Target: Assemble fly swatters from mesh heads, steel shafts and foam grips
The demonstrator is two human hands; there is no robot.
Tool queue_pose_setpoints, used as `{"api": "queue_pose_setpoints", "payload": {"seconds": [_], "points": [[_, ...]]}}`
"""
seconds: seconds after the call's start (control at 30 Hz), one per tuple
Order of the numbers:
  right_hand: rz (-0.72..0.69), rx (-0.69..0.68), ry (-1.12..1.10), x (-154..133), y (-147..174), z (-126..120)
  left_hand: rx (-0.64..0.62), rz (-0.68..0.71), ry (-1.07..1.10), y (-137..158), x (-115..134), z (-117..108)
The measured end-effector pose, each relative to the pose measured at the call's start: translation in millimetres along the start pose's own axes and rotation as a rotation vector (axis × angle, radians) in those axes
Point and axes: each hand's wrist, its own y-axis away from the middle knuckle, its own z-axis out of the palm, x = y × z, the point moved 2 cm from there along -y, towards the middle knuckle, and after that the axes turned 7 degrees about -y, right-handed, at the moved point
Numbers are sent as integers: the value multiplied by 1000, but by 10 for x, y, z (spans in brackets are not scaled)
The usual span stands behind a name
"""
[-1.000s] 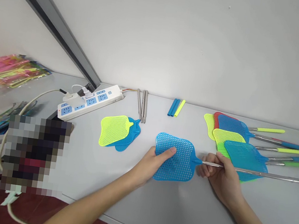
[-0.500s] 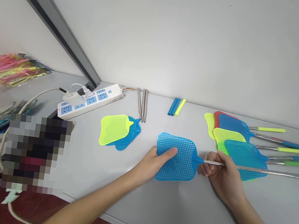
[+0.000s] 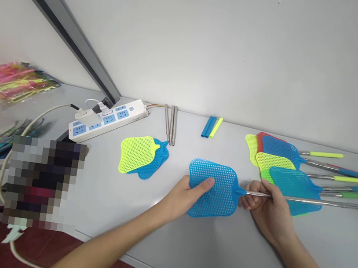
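Observation:
My left hand (image 3: 186, 197) grips the blue mesh head of a fly swatter (image 3: 220, 193), thumb on top and fingers hidden beneath. Close to the neck, my right hand (image 3: 266, 210) is closed around the swatter's extended metal rod, which runs off toward the right edge, where a bit of blue grip shows. Behind that rod lies a pile of fly swatters (image 3: 294, 185) in blue, yellow, green and red, their handles pointing right. Left of my hands, a yellow swatter head (image 3: 138, 154) overlaps blue swatter heads (image 3: 154, 166) on the table.
Several metal rods (image 3: 173, 126) lie near the wall, with two blue grip tubes (image 3: 209, 127) and a yellow one (image 3: 216, 127) to their right. A white power strip (image 3: 109, 120) with plugs sits at the left. Bagged goods (image 3: 13, 82) and a cable (image 3: 21, 138) are further left.
The held swatter has shifted slightly to the right, and a blue part of its handle now shows at the right edge. Both hands keep their hold.

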Motion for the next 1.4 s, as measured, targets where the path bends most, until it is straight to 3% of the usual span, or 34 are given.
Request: {"api": "queue_pose_setpoints", "payload": {"seconds": [1.4], "points": [[-10, -34, 49, 5, 5, -1, -30, -34, 58, 11, 29, 6]]}}
